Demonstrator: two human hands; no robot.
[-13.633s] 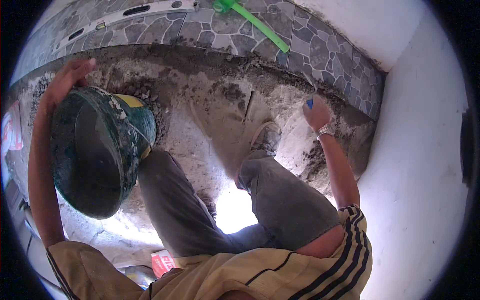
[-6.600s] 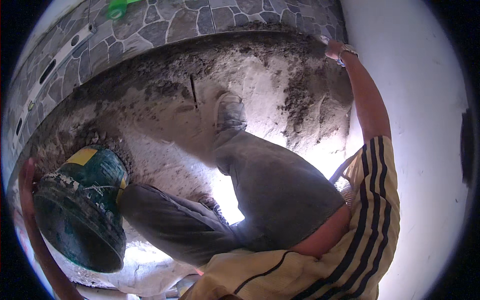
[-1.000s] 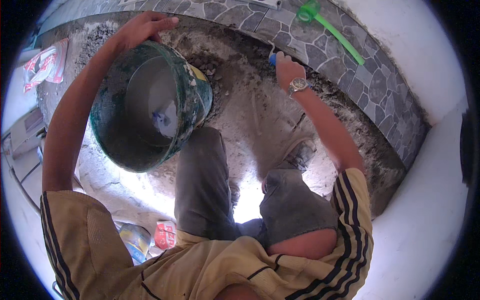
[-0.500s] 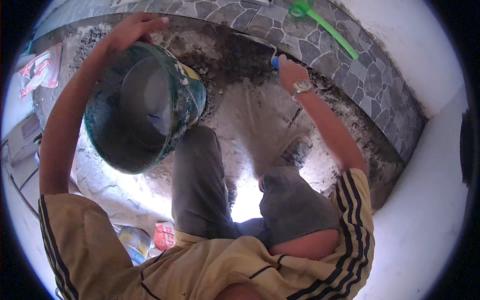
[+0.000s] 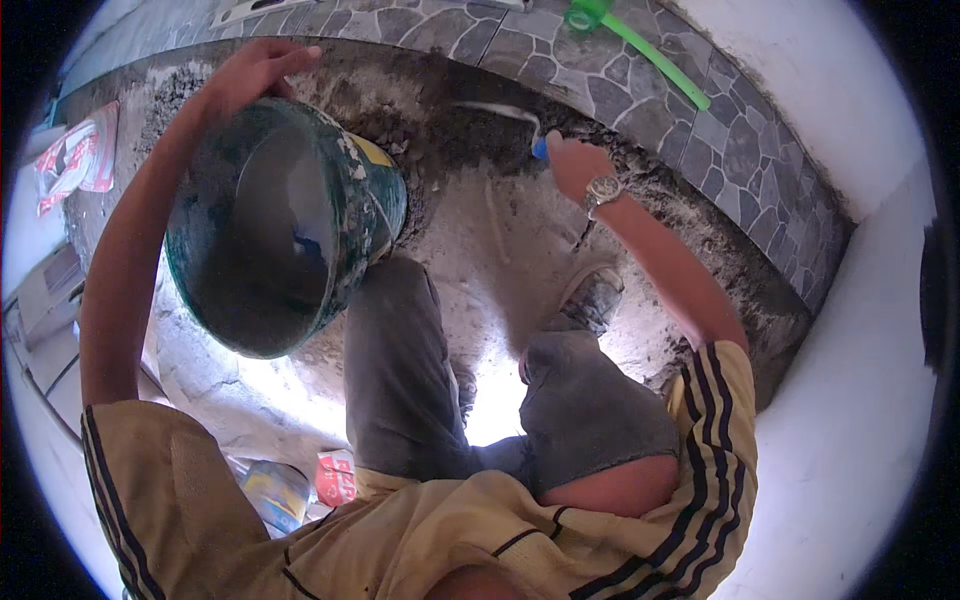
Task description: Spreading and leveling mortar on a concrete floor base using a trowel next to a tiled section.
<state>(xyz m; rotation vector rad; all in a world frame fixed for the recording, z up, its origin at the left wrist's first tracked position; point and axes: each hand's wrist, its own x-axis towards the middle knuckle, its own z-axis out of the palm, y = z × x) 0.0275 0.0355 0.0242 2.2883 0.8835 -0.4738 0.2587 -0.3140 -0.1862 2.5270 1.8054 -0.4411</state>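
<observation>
A large green bucket point(image 5: 385, 195) leans toward me with grey slurry point(image 5: 285, 200) inside. At its far rim my left hand point(image 5: 258, 72) is closed on the edge, one finger stretched out to the right; the fingers' grip is partly hidden. My right hand point(image 5: 578, 168) wraps round the blue handle of a trowel point(image 5: 540, 148). Its bent metal neck and blurred blade reach left over dark, wet mortar point(image 5: 480, 135) beside the tiled edge.
Stone-patterned tiles point(image 5: 650, 110) curve along the far side, bearing a green plastic tool point(image 5: 660, 60) and a pale level-like bar point(image 5: 250, 10). A white wall point(image 5: 830, 400) bounds the right. Red-and-white sacking point(image 5: 80, 165) lies left; a can point(image 5: 275, 495) and red packet point(image 5: 335, 477) sit near me.
The trowel has shifted left and slightly nearer, and more of its neck and blade shows. My left hand stays at the bucket's rim. The whole view has shifted slightly.
</observation>
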